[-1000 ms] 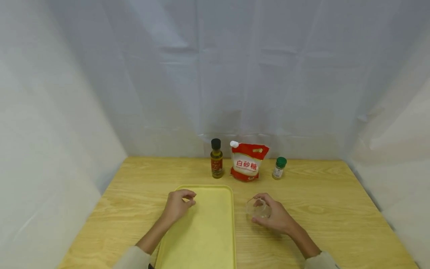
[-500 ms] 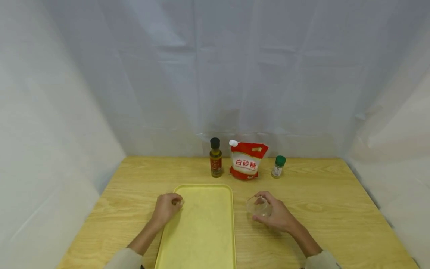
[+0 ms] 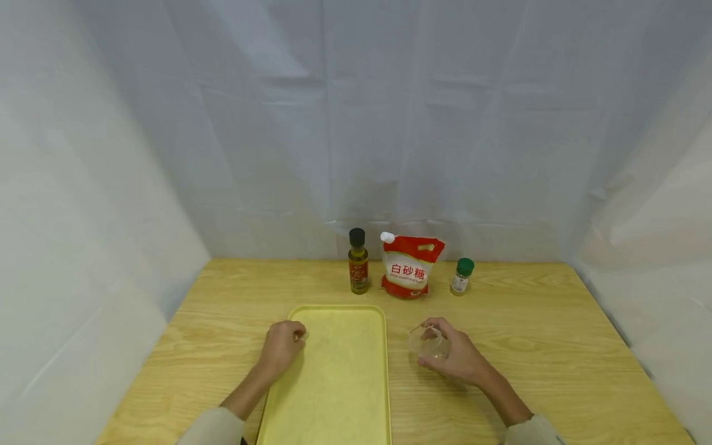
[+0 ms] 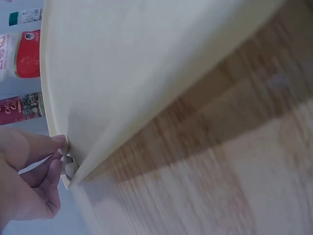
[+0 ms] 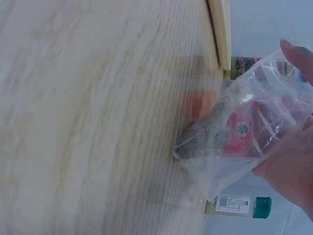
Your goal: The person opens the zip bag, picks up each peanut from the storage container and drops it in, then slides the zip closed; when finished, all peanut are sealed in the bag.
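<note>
Your qty, w/ all views: 2 hands, i.e. 1 L hand [image 3: 282, 347] & 1 R hand [image 3: 458, 353]; 2 sleeves [image 3: 214, 426]. You've 1 clear plastic container [image 5: 230, 139], 1 yellow tray [image 3: 336, 371], 1 oil btl [image 3: 359, 269], 1 sugar pouch [image 3: 408, 270], 1 small jar [image 3: 460, 281]. For caps you get 3 tot.: 1 blk cap [image 3: 357, 237], 1 wht cap [image 3: 387, 237], 1 grn cap [image 3: 465, 266]. You also have 1 tbl [image 3: 545, 371] & 3 sides of sheeting [image 3: 356, 123]. Sm. greyish bits [image 4: 68, 164] nr your L fingertips: can't get you a firm ct.
</note>
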Action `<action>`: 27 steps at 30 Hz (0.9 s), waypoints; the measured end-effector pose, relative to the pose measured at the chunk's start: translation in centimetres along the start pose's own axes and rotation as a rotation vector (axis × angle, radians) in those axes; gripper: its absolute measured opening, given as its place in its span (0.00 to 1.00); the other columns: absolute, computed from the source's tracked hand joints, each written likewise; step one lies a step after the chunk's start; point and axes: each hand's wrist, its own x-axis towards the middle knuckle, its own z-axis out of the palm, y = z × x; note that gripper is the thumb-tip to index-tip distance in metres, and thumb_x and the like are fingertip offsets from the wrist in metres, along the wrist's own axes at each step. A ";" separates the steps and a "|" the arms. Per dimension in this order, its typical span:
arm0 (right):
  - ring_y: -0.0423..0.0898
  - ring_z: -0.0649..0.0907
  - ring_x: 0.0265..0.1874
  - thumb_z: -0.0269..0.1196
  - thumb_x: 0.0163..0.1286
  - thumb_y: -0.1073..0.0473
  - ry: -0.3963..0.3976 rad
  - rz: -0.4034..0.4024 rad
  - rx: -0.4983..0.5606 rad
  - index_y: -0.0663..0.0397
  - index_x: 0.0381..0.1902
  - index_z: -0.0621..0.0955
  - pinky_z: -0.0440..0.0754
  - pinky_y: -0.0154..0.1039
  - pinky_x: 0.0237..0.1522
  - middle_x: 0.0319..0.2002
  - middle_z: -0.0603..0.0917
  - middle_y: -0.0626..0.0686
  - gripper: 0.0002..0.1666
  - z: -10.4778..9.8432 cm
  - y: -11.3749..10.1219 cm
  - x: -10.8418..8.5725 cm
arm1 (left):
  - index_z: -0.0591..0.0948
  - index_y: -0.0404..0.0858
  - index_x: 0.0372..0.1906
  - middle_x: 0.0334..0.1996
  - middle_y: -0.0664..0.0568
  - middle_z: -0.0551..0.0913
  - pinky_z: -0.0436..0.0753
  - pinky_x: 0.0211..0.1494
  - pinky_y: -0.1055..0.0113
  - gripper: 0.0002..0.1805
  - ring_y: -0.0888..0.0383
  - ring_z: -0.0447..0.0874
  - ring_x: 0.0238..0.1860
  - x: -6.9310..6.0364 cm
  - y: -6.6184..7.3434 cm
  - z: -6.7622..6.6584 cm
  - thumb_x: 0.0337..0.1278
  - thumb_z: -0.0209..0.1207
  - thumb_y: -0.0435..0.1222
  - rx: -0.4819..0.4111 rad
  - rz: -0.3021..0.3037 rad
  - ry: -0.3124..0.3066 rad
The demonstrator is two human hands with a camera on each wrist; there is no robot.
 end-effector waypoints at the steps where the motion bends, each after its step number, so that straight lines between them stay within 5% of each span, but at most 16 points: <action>1: 0.54 0.79 0.52 0.71 0.56 0.51 0.003 0.006 0.004 0.48 0.57 0.70 0.76 0.57 0.52 0.46 0.82 0.50 0.34 0.0 0.0 0.0 | 0.85 0.30 0.31 0.29 0.42 0.86 0.84 0.33 0.64 0.07 0.50 0.84 0.32 0.0 0.0 0.0 0.42 0.65 0.20 0.010 0.007 0.003; 14: 0.55 0.79 0.52 0.71 0.56 0.50 0.002 0.000 -0.008 0.46 0.57 0.70 0.76 0.57 0.51 0.46 0.82 0.49 0.34 0.1 0.1 0.0 | 0.85 0.31 0.31 0.29 0.44 0.87 0.83 0.31 0.68 0.05 0.55 0.84 0.29 0.2 0.9 -0.3 0.46 0.65 0.23 -0.045 0.025 0.006; 27: 0.54 0.78 0.55 0.72 0.54 0.52 0.012 0.033 0.015 0.45 0.57 0.70 0.70 0.62 0.58 0.46 0.81 0.47 0.34 0.4 0.0 0.0 | 0.86 0.35 0.33 0.31 0.50 0.87 0.78 0.31 0.73 0.04 0.57 0.83 0.32 1.0 6.4 -0.6 0.51 0.65 0.29 -0.270 0.012 -0.041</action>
